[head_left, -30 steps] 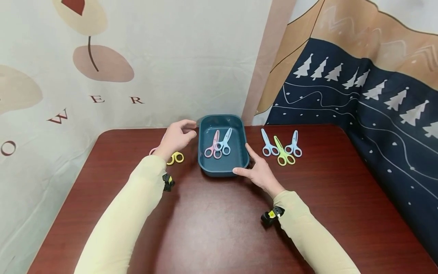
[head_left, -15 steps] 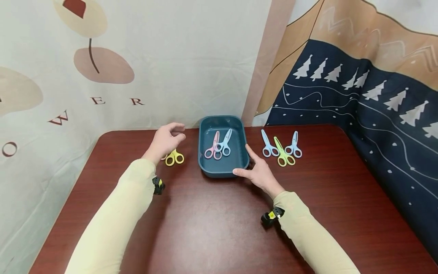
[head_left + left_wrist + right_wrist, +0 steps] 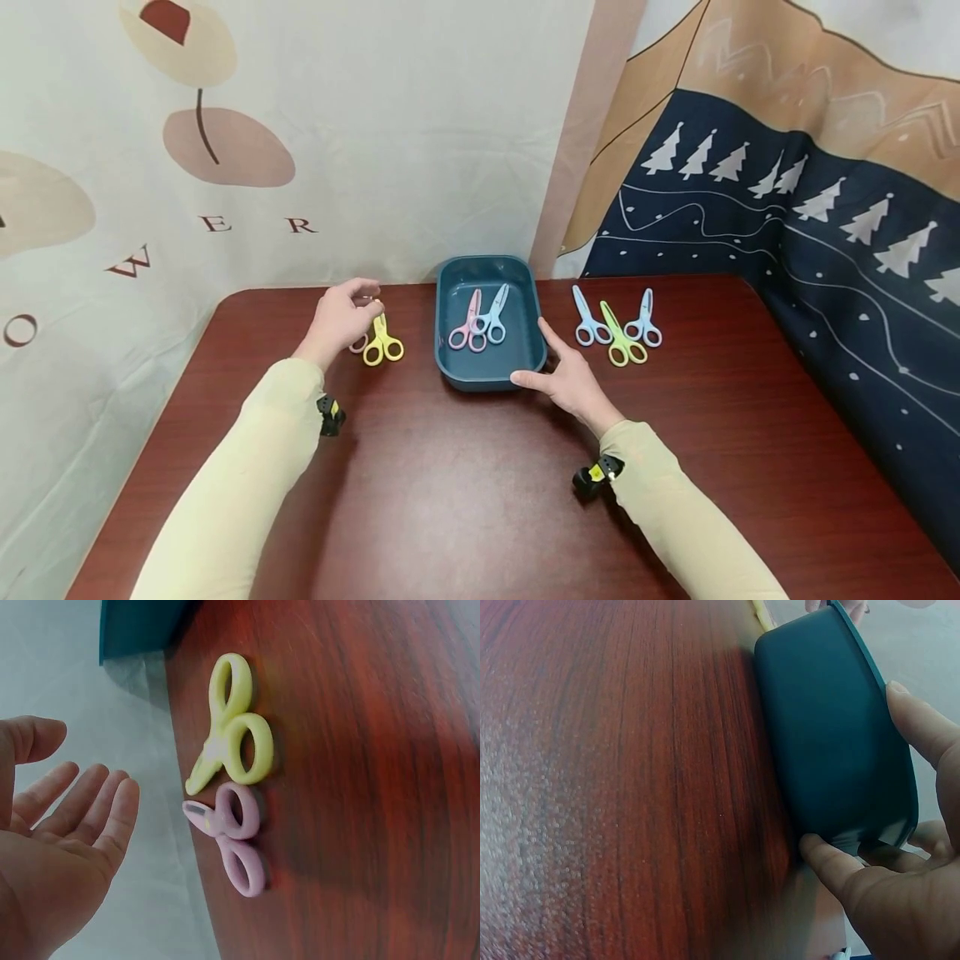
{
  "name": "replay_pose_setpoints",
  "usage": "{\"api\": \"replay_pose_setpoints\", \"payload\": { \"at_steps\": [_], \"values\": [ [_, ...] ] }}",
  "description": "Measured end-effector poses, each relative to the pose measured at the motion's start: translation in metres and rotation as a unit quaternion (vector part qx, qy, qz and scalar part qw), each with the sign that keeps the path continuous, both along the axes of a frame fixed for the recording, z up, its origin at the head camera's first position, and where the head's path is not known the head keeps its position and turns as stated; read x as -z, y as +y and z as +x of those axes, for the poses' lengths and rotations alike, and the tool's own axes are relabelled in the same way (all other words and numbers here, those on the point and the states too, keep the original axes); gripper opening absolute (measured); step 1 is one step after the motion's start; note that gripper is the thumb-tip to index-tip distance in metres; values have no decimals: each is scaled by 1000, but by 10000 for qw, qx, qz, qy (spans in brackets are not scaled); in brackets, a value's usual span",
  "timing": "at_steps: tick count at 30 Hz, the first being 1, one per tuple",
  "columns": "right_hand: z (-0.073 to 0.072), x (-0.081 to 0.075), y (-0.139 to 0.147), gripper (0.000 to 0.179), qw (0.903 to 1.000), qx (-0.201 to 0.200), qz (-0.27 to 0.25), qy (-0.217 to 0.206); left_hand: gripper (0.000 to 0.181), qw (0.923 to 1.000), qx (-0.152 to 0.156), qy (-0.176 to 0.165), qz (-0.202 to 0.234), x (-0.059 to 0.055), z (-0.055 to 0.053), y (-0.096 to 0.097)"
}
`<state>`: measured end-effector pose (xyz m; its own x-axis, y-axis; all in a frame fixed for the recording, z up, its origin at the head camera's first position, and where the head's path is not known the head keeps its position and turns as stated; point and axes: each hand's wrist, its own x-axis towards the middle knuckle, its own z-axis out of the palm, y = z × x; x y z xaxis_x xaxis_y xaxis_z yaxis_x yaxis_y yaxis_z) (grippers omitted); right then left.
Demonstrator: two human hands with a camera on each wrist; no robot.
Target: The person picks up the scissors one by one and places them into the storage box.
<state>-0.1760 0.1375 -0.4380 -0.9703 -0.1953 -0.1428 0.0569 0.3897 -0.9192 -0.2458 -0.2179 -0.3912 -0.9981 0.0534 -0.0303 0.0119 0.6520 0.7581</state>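
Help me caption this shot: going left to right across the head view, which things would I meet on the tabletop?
Pink scissors, partly hidden by the left hand → yellow scissors → dark teal tray → first blue scissors → green scissors → second blue scissors.

Head cam is looking forward and down over the table [image 3: 465,492]; left wrist cam is facing yellow scissors [image 3: 215,750] close up; right wrist cam is facing the blue bin [image 3: 829,727] sideways, close; all three are sharing the bin.
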Motion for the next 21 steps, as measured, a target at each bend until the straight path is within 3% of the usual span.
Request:
{"api": "replay_pose_setpoints", "payload": {
  "at_steps": [21],
  "values": [
    [0, 0, -1, 100, 9999, 19, -79, -61, 46, 9982, -416, -150, -394, 18, 6, -19]
  ]
}}
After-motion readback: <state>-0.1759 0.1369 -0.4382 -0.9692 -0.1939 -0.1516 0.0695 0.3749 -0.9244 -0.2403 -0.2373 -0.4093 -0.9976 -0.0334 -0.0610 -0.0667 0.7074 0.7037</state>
